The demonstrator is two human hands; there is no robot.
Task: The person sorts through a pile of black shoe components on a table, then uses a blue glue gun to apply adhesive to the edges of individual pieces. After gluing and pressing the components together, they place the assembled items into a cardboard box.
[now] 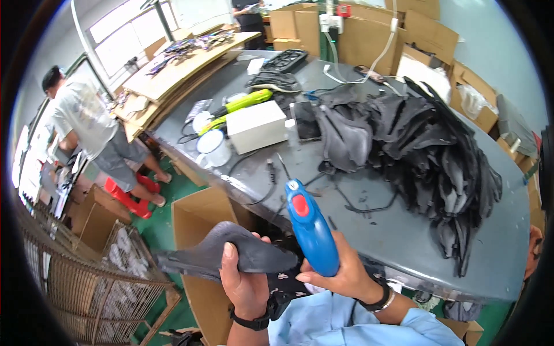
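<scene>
Apparently at the readying step, a left hand (249, 289) clasps a molded black piece (254, 250), material unclear, above the near-left carton (197, 216) as the right hand (350, 275) grips a blue handheld tool (315, 235), whose far-pointing tip (284, 165) would need turning inward.

From far off I see a table (502, 254) middle to right, a pile of pieces (427, 130) on it, a box (257, 128) left of them, a mug (213, 151) left of that, a cage (98, 288) at lower left, a tool (316, 239) low in the middle.
</scene>
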